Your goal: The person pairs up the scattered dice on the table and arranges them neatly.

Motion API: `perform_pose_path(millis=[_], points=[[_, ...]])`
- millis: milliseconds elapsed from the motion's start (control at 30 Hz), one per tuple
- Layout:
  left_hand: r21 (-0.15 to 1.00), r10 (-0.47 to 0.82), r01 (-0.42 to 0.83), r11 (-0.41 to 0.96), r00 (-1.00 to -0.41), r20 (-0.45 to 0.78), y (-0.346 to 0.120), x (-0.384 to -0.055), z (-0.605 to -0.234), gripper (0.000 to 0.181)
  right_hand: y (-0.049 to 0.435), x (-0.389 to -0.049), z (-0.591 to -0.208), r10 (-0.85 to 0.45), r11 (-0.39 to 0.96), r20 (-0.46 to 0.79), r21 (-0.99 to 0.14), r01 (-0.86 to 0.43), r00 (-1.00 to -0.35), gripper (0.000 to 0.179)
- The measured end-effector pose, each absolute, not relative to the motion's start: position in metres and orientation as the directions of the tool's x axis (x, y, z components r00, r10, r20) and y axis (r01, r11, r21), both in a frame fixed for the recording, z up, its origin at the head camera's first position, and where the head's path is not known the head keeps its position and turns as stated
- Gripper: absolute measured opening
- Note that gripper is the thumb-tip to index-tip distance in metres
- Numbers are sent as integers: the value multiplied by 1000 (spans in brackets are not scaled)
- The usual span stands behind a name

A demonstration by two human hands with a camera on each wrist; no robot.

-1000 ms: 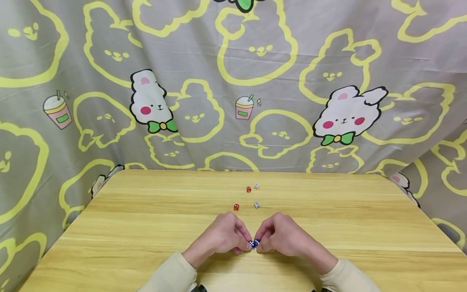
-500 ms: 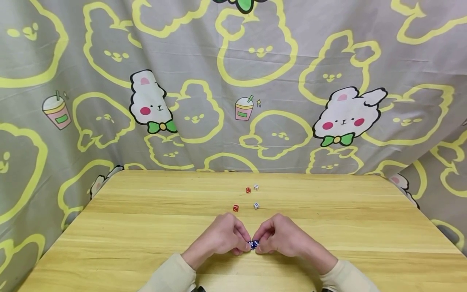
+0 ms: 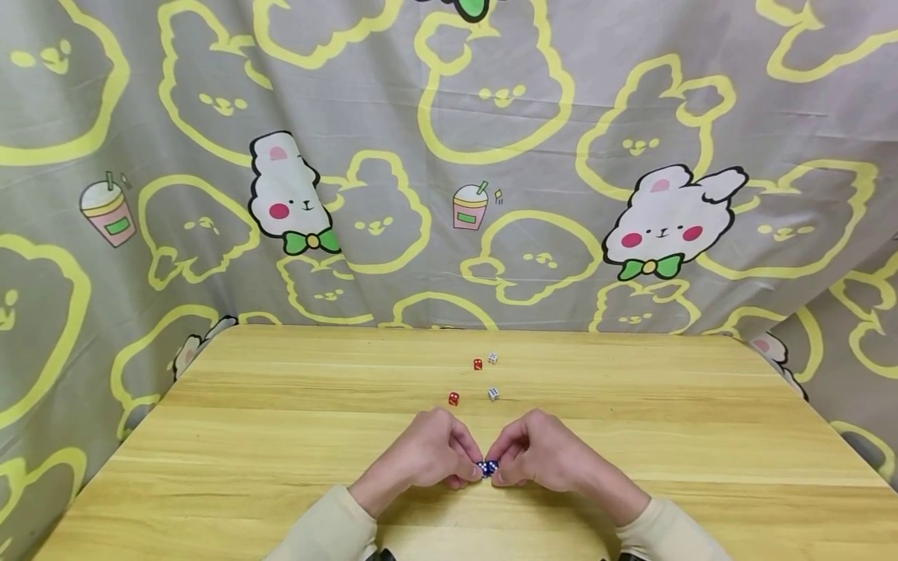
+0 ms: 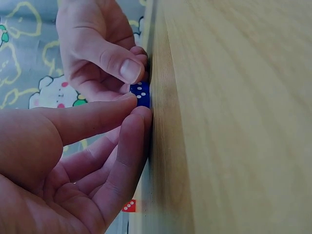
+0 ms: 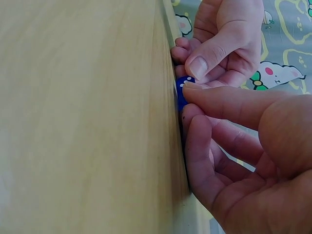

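Observation:
In the head view two blue dice with white pips meet near the middle of the wooden table. My left hand pinches the left blue die between thumb and fingertips. From the other side, my right hand pinches the right blue die in the same way. The dice sit side by side, close down at the tabletop. In the left wrist view, blue faces show between the two thumbs. Fingertips cover much of both dice.
Beyond the hands lie a near red die, a near white die, a far red die and a far white die. A patterned grey curtain hangs behind the table's far edge.
The right hand has shifted very slightly left, bringing its blue die against the left one. Both hands otherwise keep their pinch, and the red and white dice stay in place.

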State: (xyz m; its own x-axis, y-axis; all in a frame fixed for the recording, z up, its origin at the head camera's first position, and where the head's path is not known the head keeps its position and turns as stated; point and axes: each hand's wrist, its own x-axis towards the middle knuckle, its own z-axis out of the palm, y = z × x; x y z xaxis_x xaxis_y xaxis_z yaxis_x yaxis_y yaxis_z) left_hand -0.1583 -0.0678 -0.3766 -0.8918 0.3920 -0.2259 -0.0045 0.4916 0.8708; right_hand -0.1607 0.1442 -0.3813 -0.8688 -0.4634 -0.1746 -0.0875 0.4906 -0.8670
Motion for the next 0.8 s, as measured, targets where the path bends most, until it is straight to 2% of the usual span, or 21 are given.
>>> perform_pose_path(millis=[800], points=[[866, 389, -16, 500, -889, -241, -67, -159, -375, 15, 145, -161, -382, -468, 479, -186, -875, -72, -864, 16]])
